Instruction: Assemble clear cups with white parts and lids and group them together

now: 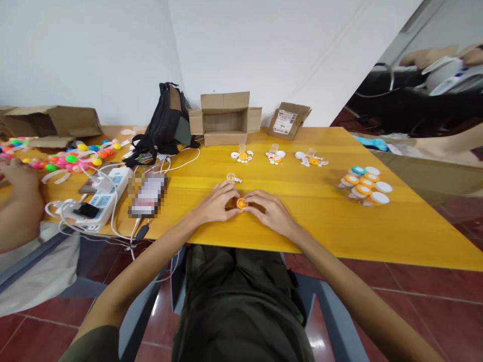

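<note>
Between the fingertips of my left hand [221, 203] and my right hand [269, 211] is a small round orange lid [242, 203]. Both hands are closed on its edges, just over the yellow table. A clear plastic cup [231, 177] lies just beyond my left fingers, with small white printed pieces [237, 180] beside it. Farther back sit three groups of parts, each with a clear cup, a white disc and small pieces; an orange lid [242, 156] is in the left group. What the lid's underside looks like is hidden.
Several capped jars [364, 191] stand together at the right. An open cardboard box [225, 138], a smaller box [289, 120] and a backpack [166, 120] line the wall. At left are a power strip [109, 196], a phone [149, 196], cables, colourful balls and another person's arm [22, 211].
</note>
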A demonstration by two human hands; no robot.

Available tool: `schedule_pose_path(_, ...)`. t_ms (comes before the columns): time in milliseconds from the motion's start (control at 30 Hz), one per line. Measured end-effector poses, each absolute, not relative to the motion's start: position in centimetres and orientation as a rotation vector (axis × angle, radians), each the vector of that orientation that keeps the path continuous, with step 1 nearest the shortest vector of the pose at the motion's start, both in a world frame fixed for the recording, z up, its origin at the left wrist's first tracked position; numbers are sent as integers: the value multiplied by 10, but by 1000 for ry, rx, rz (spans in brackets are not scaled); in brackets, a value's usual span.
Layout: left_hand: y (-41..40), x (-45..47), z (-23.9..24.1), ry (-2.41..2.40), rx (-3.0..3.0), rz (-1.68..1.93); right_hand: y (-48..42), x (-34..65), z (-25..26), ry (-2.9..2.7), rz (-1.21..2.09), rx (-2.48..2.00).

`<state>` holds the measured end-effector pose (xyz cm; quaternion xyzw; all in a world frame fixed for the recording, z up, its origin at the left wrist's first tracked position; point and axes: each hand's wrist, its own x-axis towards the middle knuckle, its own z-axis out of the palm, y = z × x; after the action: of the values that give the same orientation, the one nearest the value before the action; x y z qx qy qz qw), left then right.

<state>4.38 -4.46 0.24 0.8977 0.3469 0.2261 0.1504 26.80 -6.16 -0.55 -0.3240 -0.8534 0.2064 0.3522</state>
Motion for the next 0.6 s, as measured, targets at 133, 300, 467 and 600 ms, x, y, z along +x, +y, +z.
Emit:
schedule_pose_path(133,-45,44,2,991,2576,658,-61,269,-6,-2213,543,-843)
schedule_pose_path(300,-44,43,1,968,2577,664,-61,269,-5,-2233,548,-856)
schedule_pose_path(467,-42,42,-2,949,2566,642,-59,269,-5,-2195,626,-872)
schedule_pose_path(600,-41,42,-3,930,2554,654,-58,269,-6,-2169,681,-875)
